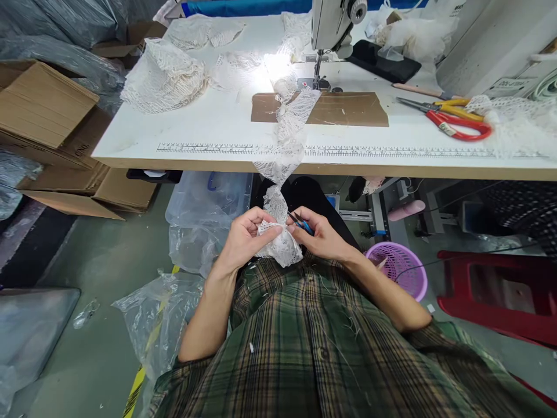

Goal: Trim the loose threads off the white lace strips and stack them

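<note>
A strip of white lace (290, 125) runs from beside the sewing machine needle, over the table's front edge and down to my lap. My left hand (252, 237) pinches its lower end between thumb and fingers. Close beside it, my right hand (317, 233) also grips the lace with its fingertips. Small blue-handled thread snips (303, 223) are tucked in that same right hand, their dark blades pointing up and left. The lace bunches and hangs just below both hands, above my plaid shirt.
The sewing machine (331, 26) stands at the table's back, over a brown cardboard strip (348, 110). Piled lace (163, 75) lies left; red-and-yellow-handled scissors (456, 119) lie right. Below are a purple basket (415, 267), a red stool (474, 290), a clear plastic bin (204, 197) and cardboard boxes (47, 104).
</note>
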A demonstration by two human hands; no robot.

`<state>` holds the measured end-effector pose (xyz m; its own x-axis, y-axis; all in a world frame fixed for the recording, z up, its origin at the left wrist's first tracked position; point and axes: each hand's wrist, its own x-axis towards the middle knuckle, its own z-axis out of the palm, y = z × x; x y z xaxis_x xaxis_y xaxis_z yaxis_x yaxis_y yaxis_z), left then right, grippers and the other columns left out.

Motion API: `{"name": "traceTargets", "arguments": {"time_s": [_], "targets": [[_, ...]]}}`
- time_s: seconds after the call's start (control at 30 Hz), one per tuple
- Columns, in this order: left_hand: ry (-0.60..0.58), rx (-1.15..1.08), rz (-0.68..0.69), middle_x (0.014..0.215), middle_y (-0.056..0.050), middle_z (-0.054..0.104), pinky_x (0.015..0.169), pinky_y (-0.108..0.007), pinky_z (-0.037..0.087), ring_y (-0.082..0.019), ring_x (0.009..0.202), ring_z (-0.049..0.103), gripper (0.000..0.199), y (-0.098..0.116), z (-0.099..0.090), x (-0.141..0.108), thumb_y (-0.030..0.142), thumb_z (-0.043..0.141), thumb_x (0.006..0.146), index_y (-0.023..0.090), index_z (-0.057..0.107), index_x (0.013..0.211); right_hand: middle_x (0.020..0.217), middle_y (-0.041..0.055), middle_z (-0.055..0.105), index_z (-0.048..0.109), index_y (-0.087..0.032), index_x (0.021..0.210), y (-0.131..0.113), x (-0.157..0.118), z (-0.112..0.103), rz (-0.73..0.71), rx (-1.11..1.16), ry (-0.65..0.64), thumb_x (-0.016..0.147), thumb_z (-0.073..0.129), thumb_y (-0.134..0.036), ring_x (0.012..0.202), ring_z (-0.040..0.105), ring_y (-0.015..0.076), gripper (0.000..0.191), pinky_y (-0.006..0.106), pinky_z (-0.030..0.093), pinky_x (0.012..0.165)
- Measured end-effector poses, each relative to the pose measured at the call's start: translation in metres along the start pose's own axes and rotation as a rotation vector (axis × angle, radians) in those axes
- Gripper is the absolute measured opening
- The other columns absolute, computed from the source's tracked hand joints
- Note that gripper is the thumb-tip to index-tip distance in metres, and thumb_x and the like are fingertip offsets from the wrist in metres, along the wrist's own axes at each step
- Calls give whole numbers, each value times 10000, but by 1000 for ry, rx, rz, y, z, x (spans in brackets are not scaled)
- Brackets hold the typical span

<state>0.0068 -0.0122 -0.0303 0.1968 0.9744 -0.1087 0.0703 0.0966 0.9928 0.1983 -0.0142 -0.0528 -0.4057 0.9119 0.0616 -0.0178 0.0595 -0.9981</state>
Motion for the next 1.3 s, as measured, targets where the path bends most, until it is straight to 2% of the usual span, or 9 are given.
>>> {"name": "traceTargets", "arguments": {"time_s": [0.17,0.3,0.53,0.63,0.83,0.97,1.03,1.13,1.3], "targets": [[20,-92,-67,803,5,680,570,-209,474,-101,608,600,394,-4,0,-1,325,849,673,182,582,925,891,-6,568,545,-193,996,5,-5,5,-17,-71,53,809,734,-355,715,470,103,312,219,376,599],[9,-68,-38,847,-16,712,626,-222,500,-120,667,639,430,-7,-4,0,303,839,694,185,599,1031,857,-2,576,555,-189,959,11,-6,4,-16,-118,111,859,665,-345,676,473,104,216,223,359,563],[-17,-27,-9,936,-41,724,669,-227,501,-135,746,661,497,-12,-9,0,299,822,724,189,622,1166,966,33,659,623,-187,1115,20,-5,2,-26,-151,98,884,631,-380,791,571,151,301,271,445,702],[-17,-47,-31,938,-41,717,648,-215,488,-123,720,646,538,-16,-10,3,299,833,711,185,613,1189,938,35,679,667,-185,1110,20,-2,2,-2,-172,90,894,611,-407,765,572,155,314,276,454,692],[-116,-12,-83,968,-64,716,726,-255,505,-180,846,657,459,-12,-17,4,354,815,731,165,655,1118,756,6,631,719,-164,964,3,8,-1,47,-31,87,850,656,-489,648,508,121,350,249,421,611],[-241,45,-95,779,-28,674,620,-235,463,-153,699,601,352,8,-33,-1,406,835,687,134,699,865,719,2,604,714,-157,905,-20,18,-6,94,90,80,800,703,-533,612,474,110,391,244,394,581],[-197,-5,-46,762,-30,670,594,-232,455,-148,668,591,357,23,-45,1,414,825,699,144,690,890,733,7,612,711,-165,891,-32,30,-8,73,110,95,786,717,-534,626,483,116,384,254,396,596],[3,-30,80,885,-67,708,594,-239,470,-164,706,621,399,52,-67,16,406,802,732,181,678,1038,714,4,602,707,-176,903,-49,64,-7,10,117,124,775,719,-537,624,474,122,383,264,394,595],[284,338,320,1002,-88,722,707,-268,515,-209,860,654,361,99,-107,74,397,808,722,195,712,1005,733,17,610,689,-175,948,-79,132,1,-112,-7,239,821,657,-503,646,518,146,353,277,409,581]]}}
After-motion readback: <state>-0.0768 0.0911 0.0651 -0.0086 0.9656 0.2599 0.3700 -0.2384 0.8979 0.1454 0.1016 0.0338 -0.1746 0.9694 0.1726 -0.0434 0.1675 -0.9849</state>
